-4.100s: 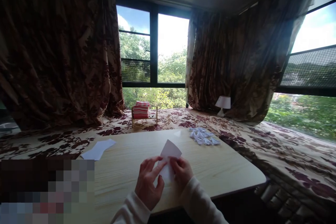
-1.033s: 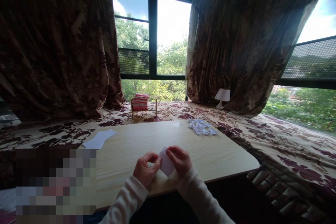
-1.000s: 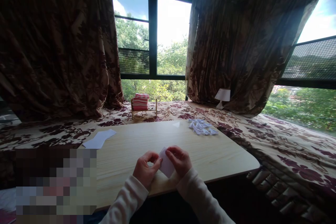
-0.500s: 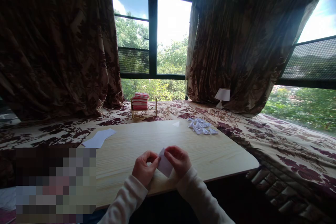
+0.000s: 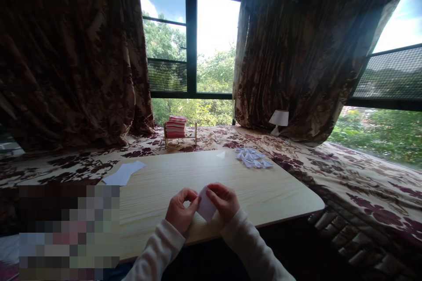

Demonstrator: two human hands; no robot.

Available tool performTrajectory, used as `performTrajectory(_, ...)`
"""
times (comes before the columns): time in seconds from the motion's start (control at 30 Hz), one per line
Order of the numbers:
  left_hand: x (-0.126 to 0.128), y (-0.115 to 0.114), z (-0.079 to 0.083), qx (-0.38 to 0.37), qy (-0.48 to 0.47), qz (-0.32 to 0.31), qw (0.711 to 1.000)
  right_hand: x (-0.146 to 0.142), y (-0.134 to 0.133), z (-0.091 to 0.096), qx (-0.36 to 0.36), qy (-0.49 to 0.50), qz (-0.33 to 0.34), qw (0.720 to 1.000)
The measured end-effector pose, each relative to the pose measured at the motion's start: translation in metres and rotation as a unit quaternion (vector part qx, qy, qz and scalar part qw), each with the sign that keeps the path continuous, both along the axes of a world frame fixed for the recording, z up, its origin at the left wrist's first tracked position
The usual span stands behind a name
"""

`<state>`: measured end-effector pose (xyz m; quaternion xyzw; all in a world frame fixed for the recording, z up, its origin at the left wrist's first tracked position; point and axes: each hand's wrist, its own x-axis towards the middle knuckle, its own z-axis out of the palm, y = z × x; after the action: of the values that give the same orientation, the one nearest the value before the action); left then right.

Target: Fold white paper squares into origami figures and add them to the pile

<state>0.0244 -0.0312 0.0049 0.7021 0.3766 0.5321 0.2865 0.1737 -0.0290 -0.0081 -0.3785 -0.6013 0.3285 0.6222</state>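
A small white piece of paper (image 5: 206, 205), apparently folded, is held up between both hands over the near part of the pale wooden table (image 5: 184, 169). My left hand (image 5: 180, 210) pinches its left edge between thumb and fingers. On the other side, my right hand (image 5: 225, 202) is closed on the upper right edge. Several folded white paper pieces (image 5: 253, 158) lie in a cluster at the table's far right. One white paper triangle (image 5: 221, 155) lies apart, to their left. Flat white sheets (image 5: 124, 173) rest at the far left of the table.
Beyond the table a patterned cloth covers the ledge (image 5: 217, 136). On it stand a small rack (image 5: 180, 142) with folded striped cloths (image 5: 176, 127) and a white lamp (image 5: 278, 118). Heavy curtains (image 5: 280, 61) flank the windows. A pixelated patch hides the lower left.
Both hands keep their pinch on the folded paper, almost in the same place. The view shifts very slightly; nothing is picked up or let go.
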Motion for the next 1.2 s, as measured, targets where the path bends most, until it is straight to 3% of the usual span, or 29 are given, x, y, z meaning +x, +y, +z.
performTrajectory(1.2,0.0016,-0.003,0.0007,0.073,0.076,0.043,0.993,-0.0024,-0.0028,0.0045,-0.01,-0.002,-0.006,1.0)
